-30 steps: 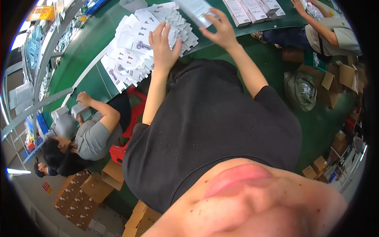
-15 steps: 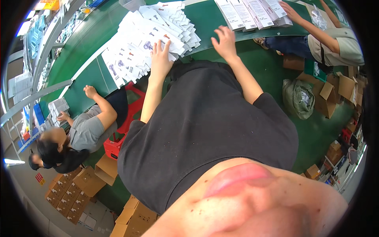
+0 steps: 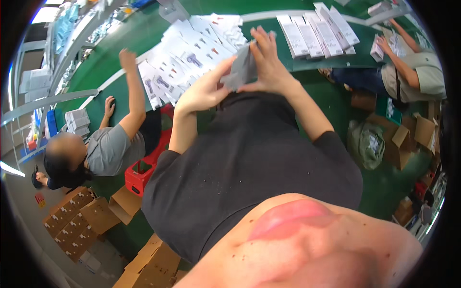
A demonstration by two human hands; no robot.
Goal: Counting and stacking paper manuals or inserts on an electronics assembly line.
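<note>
Above the table's near edge, a small carton [image 3: 244, 67] is held between my two hands, its grey-looking side toward me. My left hand [image 3: 204, 92] grips its left and lower edge. Along the right edge, the fingers of my right hand [image 3: 267, 60] are bent round it, thumb lower down. Whether the carton is flat or partly opened out I cannot tell. Just beyond my left hand lies a fanned pile of flat white printed cartons [image 3: 185, 60]. Farther right, several long white boxes [image 3: 311, 38] lie side by side on the green table [image 3: 300, 65].
At left, a co-worker in a grey shirt [image 3: 111, 151] sits by a red stool [image 3: 138, 178], near small white boxes [image 3: 77, 121]. A second co-worker [image 3: 408, 79] at right holds a white box. Cardboard boxes [image 3: 401, 139] and a sack [image 3: 366, 144] stand on the floor.
A carton has come up off the pile into both my hands, which have drawn together. The left co-worker has raised an arm; the right one now holds a box.
</note>
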